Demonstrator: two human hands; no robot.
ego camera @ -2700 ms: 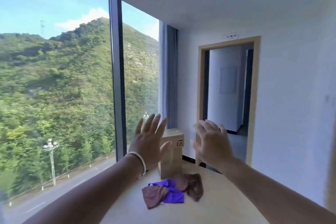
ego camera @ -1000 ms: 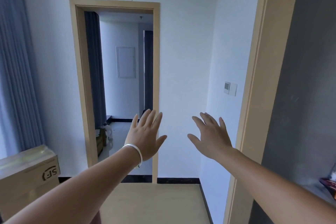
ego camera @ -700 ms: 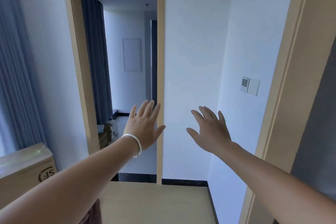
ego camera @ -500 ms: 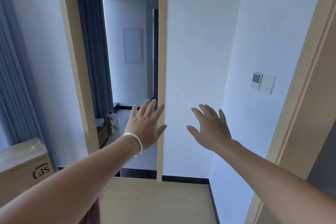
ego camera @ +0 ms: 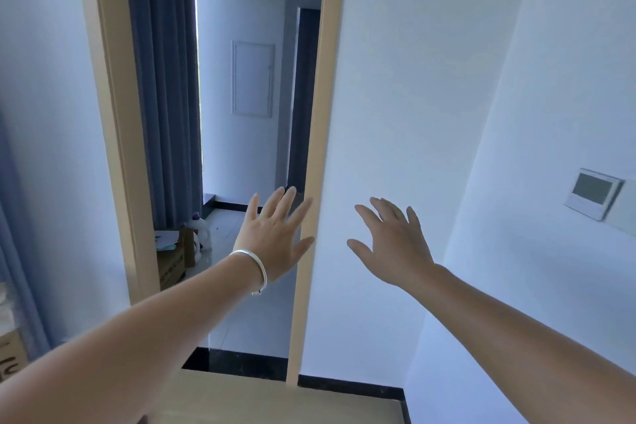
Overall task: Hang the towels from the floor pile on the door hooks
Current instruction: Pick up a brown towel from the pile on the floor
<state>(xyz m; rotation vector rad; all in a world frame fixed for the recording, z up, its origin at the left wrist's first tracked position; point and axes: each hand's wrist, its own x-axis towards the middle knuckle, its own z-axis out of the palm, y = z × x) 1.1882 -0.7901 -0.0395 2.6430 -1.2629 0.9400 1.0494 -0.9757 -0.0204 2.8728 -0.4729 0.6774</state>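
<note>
Compared with the frame half a second earlier, the view sits closer to the doorway [ego camera: 223, 148]: its wooden frame [ego camera: 309, 182] fills more of the picture, the top bar of the frame has gone out of view, and the cardboard box [ego camera: 10, 351] at the near left has slid almost off the edge. The wall panel [ego camera: 593, 193] on the right wall has moved further right and lower. Both hands keep the same raised, spread pose as before.

Left hand [ego camera: 275, 237]: raised in front of the doorway, back of the hand toward the camera, fingers straight and spread, holding nothing. A silver bracelet [ego camera: 253, 268] circles the wrist. The thumb overlaps the right post of the frame in the view; contact cannot be determined.

Right hand [ego camera: 395, 248]: raised in front of the white wall [ego camera: 413, 79] to the right of the doorway, fingers extended and slightly spread, holding nothing.

Towels and door hooks: neither shows in this view, so their position, direction and long axis cannot be told.

Surroundings: a dark blue curtain [ego camera: 165, 96] hangs just inside the doorway on the left. A white rectangular panel [ego camera: 253, 79] is mounted on the far wall of the next room. Low on the far floor, left of the left hand, stand a box [ego camera: 172, 262] and a pale bottle-like item [ego camera: 201, 234]. A light wooden surface [ego camera: 275, 403] lies at the near bottom edge.
</note>
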